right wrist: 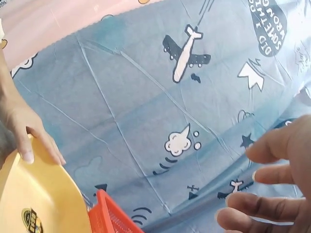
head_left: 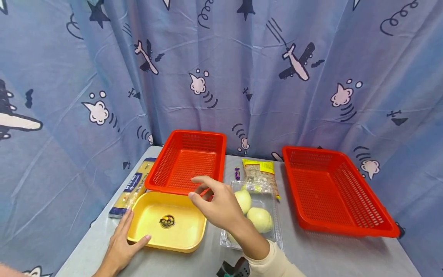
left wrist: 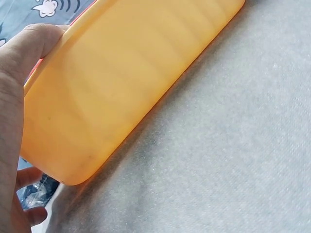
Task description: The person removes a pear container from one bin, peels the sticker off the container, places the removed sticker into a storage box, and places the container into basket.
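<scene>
A yellow plastic basin [head_left: 149, 219] with a round dark label inside sits at the front left of the table. My left hand [head_left: 119, 246] grips its left end, thumb over the front rim and fingers along the outer left side. In the left wrist view, the thumb laps over the rim of the basin [left wrist: 116, 82], whose near bottom edge looks slightly raised. Above the basin's right side hovers my right hand [head_left: 221, 206], fingers loosely bent and holding nothing. Beneath the right forearm lies a clear plastic box [head_left: 278, 231] with pale green round fruits [head_left: 259, 220], partly hidden.
Behind the basin stands a red basket [head_left: 197, 157]; another red basket [head_left: 318, 196] stands at right. A spaghetti pack [head_left: 133, 188] lies along the left edge. A yellow-topped bag [head_left: 261, 175] and a small purple-wrapped sweet [head_left: 237, 173] lie near the curtain [head_left: 221, 77].
</scene>
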